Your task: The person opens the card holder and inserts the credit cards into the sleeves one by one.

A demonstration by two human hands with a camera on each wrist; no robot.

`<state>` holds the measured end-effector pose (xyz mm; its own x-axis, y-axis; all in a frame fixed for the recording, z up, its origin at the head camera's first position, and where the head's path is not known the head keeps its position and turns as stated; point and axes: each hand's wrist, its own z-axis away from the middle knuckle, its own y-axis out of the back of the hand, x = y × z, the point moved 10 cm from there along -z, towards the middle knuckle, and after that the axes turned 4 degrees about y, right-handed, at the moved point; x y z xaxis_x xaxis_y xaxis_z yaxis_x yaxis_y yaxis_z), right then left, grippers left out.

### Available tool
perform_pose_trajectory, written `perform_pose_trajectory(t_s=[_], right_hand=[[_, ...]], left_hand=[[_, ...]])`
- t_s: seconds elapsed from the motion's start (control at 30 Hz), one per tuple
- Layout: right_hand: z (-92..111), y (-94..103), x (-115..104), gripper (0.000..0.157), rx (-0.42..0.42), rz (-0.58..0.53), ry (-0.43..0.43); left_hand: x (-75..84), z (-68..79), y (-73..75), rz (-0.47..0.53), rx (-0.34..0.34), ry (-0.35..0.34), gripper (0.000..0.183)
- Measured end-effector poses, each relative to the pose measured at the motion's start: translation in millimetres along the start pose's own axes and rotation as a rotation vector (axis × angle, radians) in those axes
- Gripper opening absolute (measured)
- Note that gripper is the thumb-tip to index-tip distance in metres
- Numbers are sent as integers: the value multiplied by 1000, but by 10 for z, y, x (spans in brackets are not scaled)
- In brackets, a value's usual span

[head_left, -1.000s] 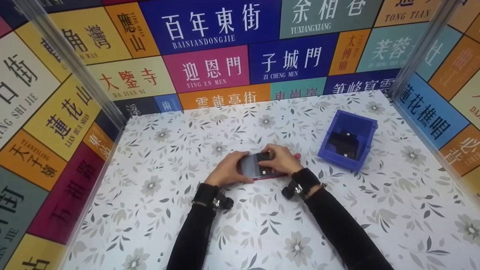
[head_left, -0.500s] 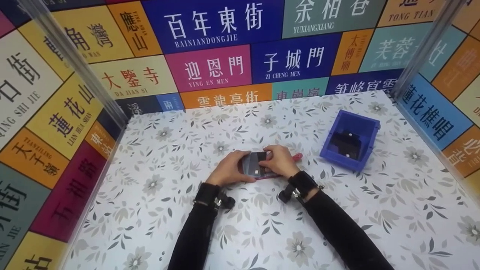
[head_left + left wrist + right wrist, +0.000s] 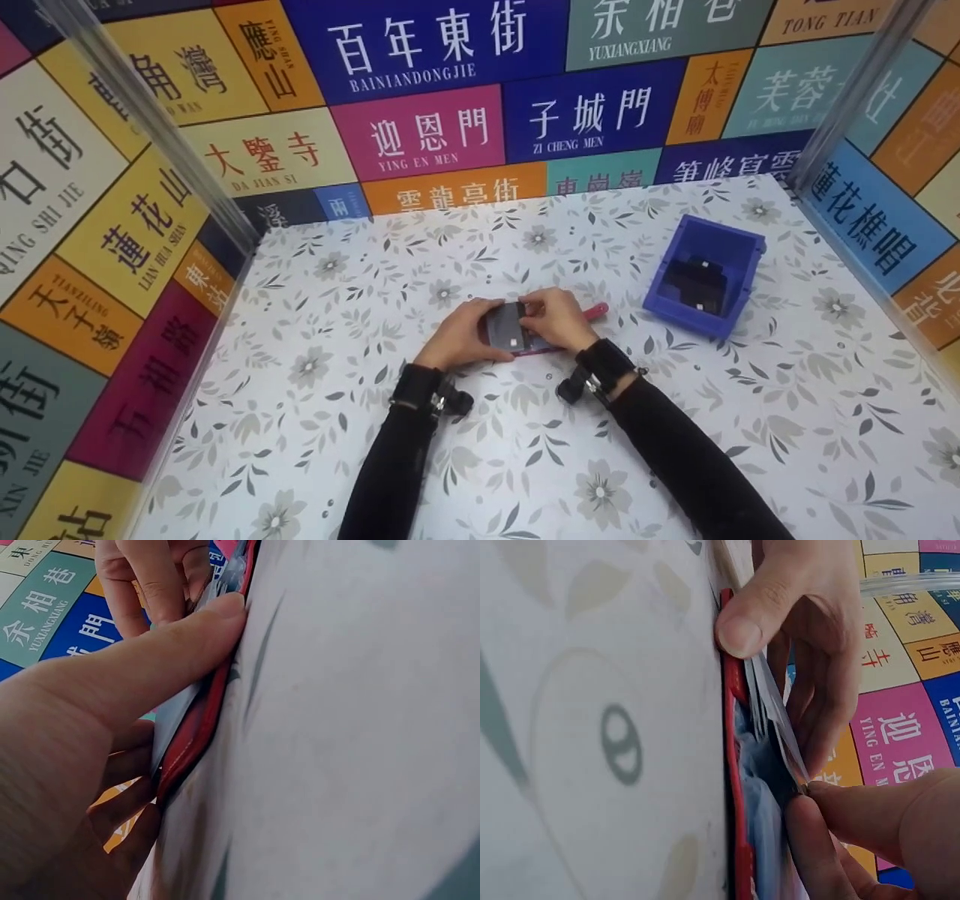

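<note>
Wallet (image 3: 212,709) lies open on table (image 3: 420,465), red edge, clear sleeves. Left hand (image 3: 460,335) grips its left end, thumb on near edge. Right hand (image 3: 559,319) pinches sleeve (image 3: 505,328) edge, thumb against finger. Blue bin (image 3: 684,324) well apart, far right, black pieces (image 3: 696,285) inside.

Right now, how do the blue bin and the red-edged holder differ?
The blue bin is a deep, open box; the red-edged holder is thin and flat. The bin stands with no hand on it; the left hand grips the holder's edge. Both rest on the floral tabletop.
</note>
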<state>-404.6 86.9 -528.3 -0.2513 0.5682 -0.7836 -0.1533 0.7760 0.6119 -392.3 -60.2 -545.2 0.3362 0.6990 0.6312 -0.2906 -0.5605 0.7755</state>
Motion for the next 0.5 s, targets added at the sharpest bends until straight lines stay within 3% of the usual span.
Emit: perform_pose_trajectory(t_s=[0.23, 0.37, 0.5], right_hand=[[69, -26, -328, 28, 55, 232, 101], [117, -149, -482, 20, -18, 341, 133], [119, -287, -485, 22, -140, 290, 121]], left_hand=[[-12, -4, 5, 26, 32, 3, 95], [-76, 32, 22, 52, 41, 33, 95], [-160, 98, 37, 67, 43, 54, 95]])
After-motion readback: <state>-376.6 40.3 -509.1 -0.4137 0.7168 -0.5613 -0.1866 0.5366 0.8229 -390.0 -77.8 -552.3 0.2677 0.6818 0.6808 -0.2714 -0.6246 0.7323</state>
